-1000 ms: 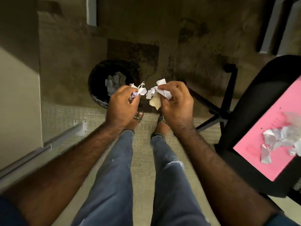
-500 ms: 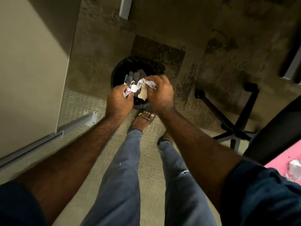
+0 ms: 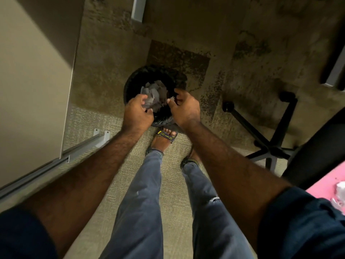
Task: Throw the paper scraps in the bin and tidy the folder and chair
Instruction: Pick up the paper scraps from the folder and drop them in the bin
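Dumping scraps, judging by both hands over the round black bin (image 3: pixel 130 86). Left hand (image 3: pixel 137 114) loosely curled, apparently empty above grey paper scraps (image 3: pixel 154 96) lying inside. Right hand (image 3: pixel 184 107) fingers parted, one small white scrap (image 3: pixel 172 99) at the fingertips. Next: shake that loose, then turn to the chair (image 3: pixel 268 146). More scraps (image 3: pixel 338 197) on the pink folder (image 3: pixel 324 186) at far right. Stained carpet underfoot.

The carpeted floor (image 3: pixel 242 81) carries a round black bin (image 3: pixel 134 85), the black wheeled chair base (image 3: pixel 270 146), and the person's sandalled feet (image 3: pixel 164 137) beside the bin.
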A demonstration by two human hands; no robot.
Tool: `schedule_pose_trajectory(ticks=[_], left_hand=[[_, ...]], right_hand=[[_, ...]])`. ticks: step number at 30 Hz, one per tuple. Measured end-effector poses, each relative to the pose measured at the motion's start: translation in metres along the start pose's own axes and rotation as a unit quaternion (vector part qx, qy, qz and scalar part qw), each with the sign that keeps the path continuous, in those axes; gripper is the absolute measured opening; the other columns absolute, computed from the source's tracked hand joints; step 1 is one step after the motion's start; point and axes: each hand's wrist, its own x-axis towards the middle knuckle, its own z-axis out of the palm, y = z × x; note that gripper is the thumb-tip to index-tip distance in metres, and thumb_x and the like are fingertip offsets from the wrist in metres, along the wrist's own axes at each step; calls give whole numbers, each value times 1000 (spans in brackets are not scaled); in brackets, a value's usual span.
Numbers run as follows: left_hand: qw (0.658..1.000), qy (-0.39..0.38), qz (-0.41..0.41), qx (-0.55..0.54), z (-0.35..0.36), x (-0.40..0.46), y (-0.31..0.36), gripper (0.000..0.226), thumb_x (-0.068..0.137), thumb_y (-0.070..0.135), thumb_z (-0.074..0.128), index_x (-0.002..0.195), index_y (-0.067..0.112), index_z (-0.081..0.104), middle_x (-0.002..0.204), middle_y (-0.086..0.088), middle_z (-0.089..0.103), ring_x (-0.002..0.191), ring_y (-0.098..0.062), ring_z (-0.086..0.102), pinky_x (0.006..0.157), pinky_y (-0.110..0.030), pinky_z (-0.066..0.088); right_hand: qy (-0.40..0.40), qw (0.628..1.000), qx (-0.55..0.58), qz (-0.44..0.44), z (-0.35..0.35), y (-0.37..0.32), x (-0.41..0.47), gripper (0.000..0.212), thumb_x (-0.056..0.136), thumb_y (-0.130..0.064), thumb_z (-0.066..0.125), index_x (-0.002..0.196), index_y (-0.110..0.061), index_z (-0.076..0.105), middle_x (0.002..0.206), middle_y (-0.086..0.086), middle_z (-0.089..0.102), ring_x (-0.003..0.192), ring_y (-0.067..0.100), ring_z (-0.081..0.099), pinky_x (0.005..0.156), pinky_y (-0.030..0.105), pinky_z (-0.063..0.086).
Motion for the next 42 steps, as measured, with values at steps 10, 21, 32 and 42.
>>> schedule_pose_trajectory(ticks=[10, 21, 32, 42], left_hand=[[995, -50, 90, -2, 51, -43, 59, 43, 92, 12, 76, 133, 15, 64, 133, -5, 67, 111, -18, 69, 88, -29, 58], [951, -123, 281, 38, 125, -108, 158, 41, 87, 14, 78, 126, 17, 68, 120, -1, 68, 105, -16, 67, 89, -37, 60], [880, -228, 416, 38, 217, -176, 241, 36, 87, 26, 74, 120, 17, 63, 104, 11, 59, 94, -1, 60, 78, -8, 42], [779, -338, 521, 93, 294, -245, 273, 46, 88, 25, 75, 128, 14, 57, 121, -1, 56, 113, -19, 58, 96, -42, 56]], right_hand=[[81, 997, 7, 12, -79, 57, -26, 64, 85, -45, 86, 139, -18, 66, 135, 6, 69, 127, 23, 65, 108, 39, 54], [246, 967, 70, -2, -200, 115, -72, 61, 82, -31, 91, 136, -15, 68, 131, 4, 69, 123, 14, 65, 107, 19, 50], [390, 903, 164, 73, -298, 165, -137, 61, 87, -47, 86, 139, -22, 66, 135, -8, 65, 129, 1, 59, 110, 31, 52], [472, 848, 190, 149, -359, 230, -187, 60, 87, -38, 86, 141, -23, 64, 136, -15, 61, 134, 5, 57, 114, 38, 51]])
